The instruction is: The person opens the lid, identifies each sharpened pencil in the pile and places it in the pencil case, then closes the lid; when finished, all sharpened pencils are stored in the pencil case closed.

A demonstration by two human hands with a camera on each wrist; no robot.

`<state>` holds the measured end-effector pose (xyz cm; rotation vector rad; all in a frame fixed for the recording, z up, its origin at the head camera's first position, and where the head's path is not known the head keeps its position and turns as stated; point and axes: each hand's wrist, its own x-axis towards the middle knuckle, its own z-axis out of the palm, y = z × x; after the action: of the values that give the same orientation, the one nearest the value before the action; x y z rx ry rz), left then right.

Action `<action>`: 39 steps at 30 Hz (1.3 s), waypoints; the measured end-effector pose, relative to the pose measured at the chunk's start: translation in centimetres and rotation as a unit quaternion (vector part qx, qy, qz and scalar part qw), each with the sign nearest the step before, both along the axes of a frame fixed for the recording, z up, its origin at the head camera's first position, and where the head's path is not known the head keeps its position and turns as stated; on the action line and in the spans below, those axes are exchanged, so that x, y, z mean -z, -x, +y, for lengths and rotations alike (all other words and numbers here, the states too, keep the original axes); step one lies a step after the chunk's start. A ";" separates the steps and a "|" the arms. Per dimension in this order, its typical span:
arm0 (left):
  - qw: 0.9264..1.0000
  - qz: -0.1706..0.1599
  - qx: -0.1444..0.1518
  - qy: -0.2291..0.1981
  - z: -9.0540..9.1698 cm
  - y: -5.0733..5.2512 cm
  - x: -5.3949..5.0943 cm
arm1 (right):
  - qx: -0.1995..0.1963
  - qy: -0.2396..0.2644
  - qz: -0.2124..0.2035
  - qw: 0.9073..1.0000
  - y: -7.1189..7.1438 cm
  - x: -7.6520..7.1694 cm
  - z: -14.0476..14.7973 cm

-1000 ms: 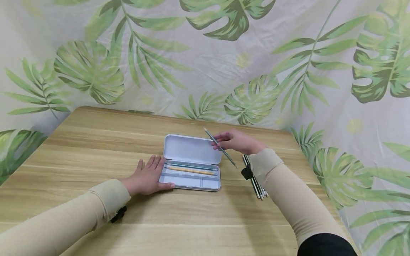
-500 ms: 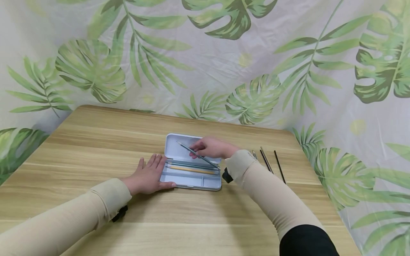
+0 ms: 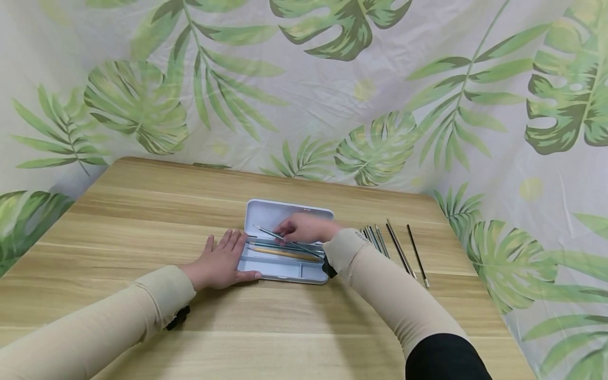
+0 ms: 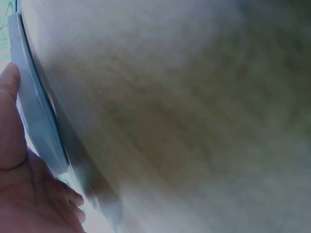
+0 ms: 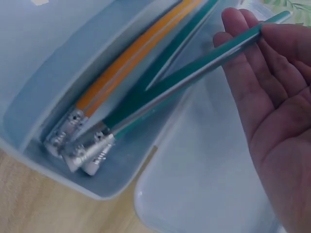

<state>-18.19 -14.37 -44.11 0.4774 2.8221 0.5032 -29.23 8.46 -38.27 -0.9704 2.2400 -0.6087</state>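
A pale blue-grey pencil case (image 3: 271, 271) lies open on the table, its lid tipped back. In its long compartment rest an orange pencil (image 5: 133, 56) and a green pencil (image 5: 180, 43). My right hand (image 3: 304, 228) is over the case and pinches another green pencil (image 5: 194, 69) between thumb and fingers; that pencil's eraser end is down in the compartment while its other end is raised. My left hand (image 3: 220, 261) lies with straight fingers against the left side of the case, the thumb (image 4: 10, 80) touching its front edge.
To the right of the case several dark and green pencils (image 3: 377, 240) lie on the wooden table (image 3: 285, 332). A black pencil (image 3: 418, 256) lies apart at the far right. A leaf-print cloth (image 3: 304, 105) hangs behind the table.
My right hand has moved left with the green pencil, from beside the lid to over the case, and lowered its eraser end into the compartment. My left hand has stayed in place.
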 end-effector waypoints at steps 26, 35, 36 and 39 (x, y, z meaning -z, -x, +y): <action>1.000 -0.001 0.003 -0.018 -0.2 0.4 0.5 | 0.127 0.069 -0.062 0.988 -0.2 0.7 3.2; 1.000 0.014 -0.001 -0.026 -0.6 0.7 2.0 | 0.203 0.154 -0.102 0.962 -0.4 -1.4 8.6; 1.000 0.014 -0.001 -0.026 -0.6 0.7 2.0 | 0.212 0.170 -0.106 0.957 -0.4 -1.5 9.2; 1.000 0.011 -0.001 -0.025 -0.5 0.7 1.9 | 0.241 0.206 -0.092 0.944 -0.4 -1.6 11.1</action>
<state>-18.87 -14.92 -45.98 0.4919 2.8379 0.5744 -28.87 19.56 -36.67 -0.5063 2.2250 -1.3703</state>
